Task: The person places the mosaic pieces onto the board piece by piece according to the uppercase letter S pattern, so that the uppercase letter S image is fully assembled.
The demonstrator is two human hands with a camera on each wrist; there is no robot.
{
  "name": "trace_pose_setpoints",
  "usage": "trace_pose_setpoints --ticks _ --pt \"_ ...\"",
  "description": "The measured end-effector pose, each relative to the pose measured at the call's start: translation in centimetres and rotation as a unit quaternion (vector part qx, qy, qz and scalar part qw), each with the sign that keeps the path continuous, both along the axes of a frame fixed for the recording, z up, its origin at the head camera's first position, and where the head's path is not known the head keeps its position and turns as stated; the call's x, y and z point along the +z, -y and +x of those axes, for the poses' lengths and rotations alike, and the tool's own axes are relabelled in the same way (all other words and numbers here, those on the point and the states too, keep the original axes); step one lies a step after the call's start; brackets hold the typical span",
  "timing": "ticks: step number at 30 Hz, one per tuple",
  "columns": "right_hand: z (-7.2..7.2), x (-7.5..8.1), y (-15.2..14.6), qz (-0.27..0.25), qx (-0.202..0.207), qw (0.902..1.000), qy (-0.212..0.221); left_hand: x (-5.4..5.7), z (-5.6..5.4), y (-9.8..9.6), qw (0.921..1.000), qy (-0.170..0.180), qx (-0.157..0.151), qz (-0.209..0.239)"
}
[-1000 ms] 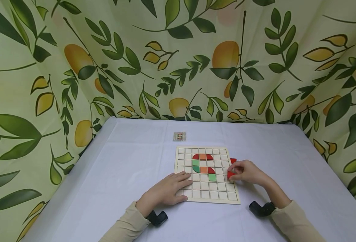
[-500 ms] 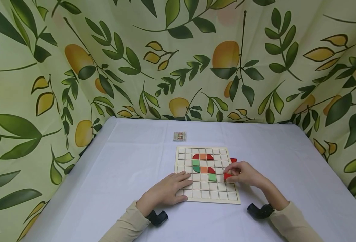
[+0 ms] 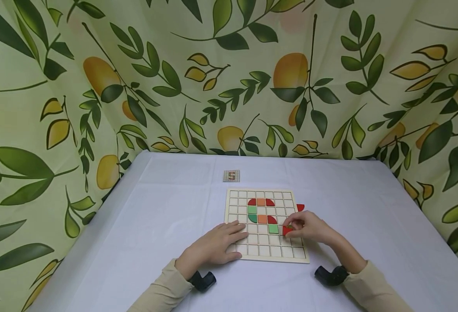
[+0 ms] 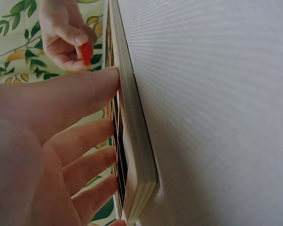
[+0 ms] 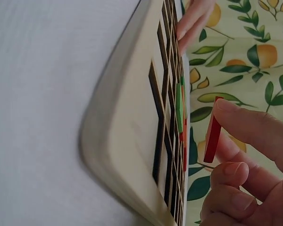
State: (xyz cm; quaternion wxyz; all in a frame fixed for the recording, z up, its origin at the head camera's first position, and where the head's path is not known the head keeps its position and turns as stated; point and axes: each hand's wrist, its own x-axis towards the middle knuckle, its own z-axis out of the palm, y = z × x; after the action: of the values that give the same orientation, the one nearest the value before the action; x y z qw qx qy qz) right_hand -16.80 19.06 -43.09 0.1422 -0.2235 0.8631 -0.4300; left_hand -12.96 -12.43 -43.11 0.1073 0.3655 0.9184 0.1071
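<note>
On the white table lies a wooden grid board point(image 3: 266, 251) with red, orange and green tiles set in a curved figure. My left hand point(image 3: 218, 246) rests on the board's left side, fingers spread and straight; in the left wrist view its thumb point(image 4: 96, 87) touches the rim. Above the right part of the board, my right hand point(image 3: 312, 227) pinches a red tile point(image 5: 212, 139) between thumb and fingertips. The right wrist view shows that tile edge-on, apart from the board, so its full outline is hidden. A light green tile point(image 3: 273, 229) sits in the grid just left of it.
Beyond the board lies a small pattern card point(image 3: 231, 176). Another red tile point(image 3: 300, 207) is beside the board's right edge, near my right hand. A leaf-and-fruit patterned curtain point(image 3: 229, 86) stands behind and around the table.
My right hand has moved left from the board's right edge, carrying the red tile over the grid toward the light green tile. The left hand has stayed in place.
</note>
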Motion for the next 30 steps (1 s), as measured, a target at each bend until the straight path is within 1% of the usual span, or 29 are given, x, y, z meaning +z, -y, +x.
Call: trace_pose_setpoints --ticks 11,14,22,30 --pt "0.3 -0.3 0.7 -0.033 0.005 0.9992 0.021 -0.1 -0.1 0.1 1.0000 0.003 0.001 0.000" --pt "0.4 -0.3 0.9 -0.030 0.008 0.9992 0.023 -0.1 -0.1 0.1 1.0000 0.005 0.002 0.000" --pt "0.7 -0.1 1.6 -0.020 0.019 0.9996 0.011 0.0 -0.1 0.0 1.0000 0.007 0.004 -0.003" --pt "0.6 -0.4 1.9 -0.008 0.029 0.9995 0.006 -0.1 0.0 0.0 0.9999 0.012 0.007 -0.003"
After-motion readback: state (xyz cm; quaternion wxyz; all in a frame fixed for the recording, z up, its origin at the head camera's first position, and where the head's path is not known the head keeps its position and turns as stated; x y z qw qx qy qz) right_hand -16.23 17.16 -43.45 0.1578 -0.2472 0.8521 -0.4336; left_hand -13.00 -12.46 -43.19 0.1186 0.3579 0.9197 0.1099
